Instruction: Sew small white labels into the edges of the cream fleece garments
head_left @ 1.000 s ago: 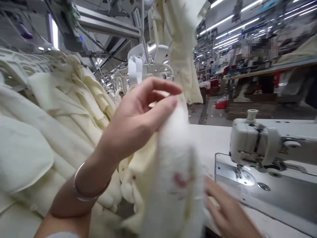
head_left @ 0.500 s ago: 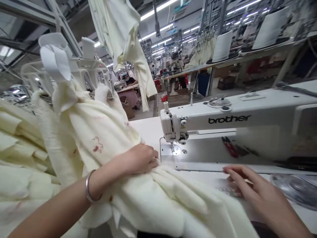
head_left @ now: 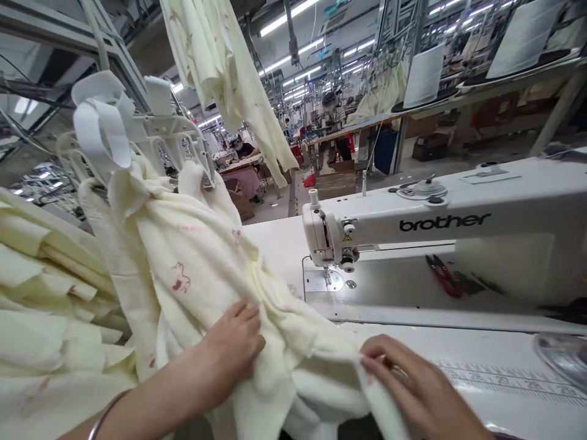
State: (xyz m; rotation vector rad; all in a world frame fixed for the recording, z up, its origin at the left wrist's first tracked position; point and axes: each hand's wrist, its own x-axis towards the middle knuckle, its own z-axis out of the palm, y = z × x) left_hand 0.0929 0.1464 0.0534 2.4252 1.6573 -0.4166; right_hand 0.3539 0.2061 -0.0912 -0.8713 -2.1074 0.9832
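A pale yellow garment (head_left: 211, 244) with small red printed figures hangs from a white plastic hanger clip (head_left: 178, 137) and drapes over the front of the sewing table. My left hand (head_left: 236, 342), a metal bangle on its wrist, is closed on the cloth at the garment's middle. Farther right, my right hand (head_left: 403, 373) pinches an edge of the same garment between thumb and fingers. Just behind the cloth stands a white Brother sewing machine (head_left: 413, 226), its needle area left of my right hand.
Red-handled thread snips (head_left: 444, 278) lie on the machine bed. More yellow garments (head_left: 55, 318) are stacked at left, and another garment (head_left: 229, 79) hangs overhead. White thread cones (head_left: 424, 76) stand at the back right. A person (head_left: 243, 148) sits at a far table.
My right hand has moved left and taken hold of the garment's edge. My left hand has shifted down and left along the cloth, and the garment has been pulled partly up.
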